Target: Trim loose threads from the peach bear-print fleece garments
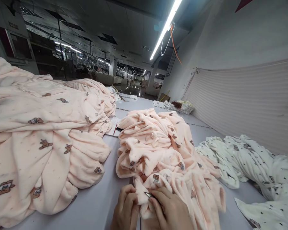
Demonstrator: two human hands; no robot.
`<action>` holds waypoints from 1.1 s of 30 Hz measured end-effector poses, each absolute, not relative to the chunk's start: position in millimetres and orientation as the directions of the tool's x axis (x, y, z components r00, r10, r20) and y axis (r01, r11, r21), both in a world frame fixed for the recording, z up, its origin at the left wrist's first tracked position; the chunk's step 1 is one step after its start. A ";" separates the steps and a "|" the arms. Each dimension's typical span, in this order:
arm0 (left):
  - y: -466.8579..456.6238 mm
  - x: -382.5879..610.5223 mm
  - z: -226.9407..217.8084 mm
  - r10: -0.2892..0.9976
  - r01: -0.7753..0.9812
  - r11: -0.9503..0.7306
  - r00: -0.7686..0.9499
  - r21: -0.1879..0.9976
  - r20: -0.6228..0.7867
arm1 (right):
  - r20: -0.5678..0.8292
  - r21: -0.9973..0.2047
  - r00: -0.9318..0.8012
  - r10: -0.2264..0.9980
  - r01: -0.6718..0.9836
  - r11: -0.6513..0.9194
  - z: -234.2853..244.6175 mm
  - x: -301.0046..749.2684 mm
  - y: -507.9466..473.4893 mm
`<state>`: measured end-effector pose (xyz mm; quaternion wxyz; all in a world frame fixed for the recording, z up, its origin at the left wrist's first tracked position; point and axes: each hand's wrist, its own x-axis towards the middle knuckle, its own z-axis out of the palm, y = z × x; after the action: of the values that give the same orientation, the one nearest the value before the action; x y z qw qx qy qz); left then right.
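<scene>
At the near edge, my left hand (125, 206) is closed, with its fingers pinching the edge of a pale pink fleece garment (156, 153) printed with brown bears. My right hand (172, 207) is closed around small thread snips (148, 194). Only their pointed metal tip shows past the thumb, against the pink cloth; the rest is hidden in the fingers. The bunched garment spreads over the table just beyond both hands.
A large heap of the same pink fleece (38, 127) fills the left. White printed fleece (252, 159) lies at the right, below a striped cloth (242, 102) along the wall. A red pen (115, 129) and stacked papers (187, 107) lie farther back on the table (96, 198).
</scene>
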<state>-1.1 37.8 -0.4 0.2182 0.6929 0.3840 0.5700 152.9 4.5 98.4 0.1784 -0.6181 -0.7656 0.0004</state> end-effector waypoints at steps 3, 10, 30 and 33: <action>38.6 -2.6 0.4 0.763 0.289 -0.630 0.053 0.721 0.645 | 0.211 -0.318 -0.150 0.966 0.924 0.213 102.3 154.0 3.1; 36.6 -3.8 -2.1 0.787 0.224 -0.603 0.012 0.765 0.617 | 0.261 -0.454 -0.043 0.964 0.876 0.162 87.0 152.0 -1.7; 61.8 -9.8 32.2 0.859 -0.452 0.250 0.511 0.856 0.020 | 0.272 -0.506 0.019 0.962 0.853 0.126 77.7 152.3 1.9; 62.3 -8.0 34.8 0.847 -0.422 0.234 0.530 0.876 0.029 | 0.251 -0.544 -0.007 0.968 0.826 0.147 78.7 152.0 5.4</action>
<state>-8.0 62.3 34.8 0.7495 0.4512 0.2357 0.4234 152.0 5.4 78.7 0.2911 -0.6416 -0.6991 0.1218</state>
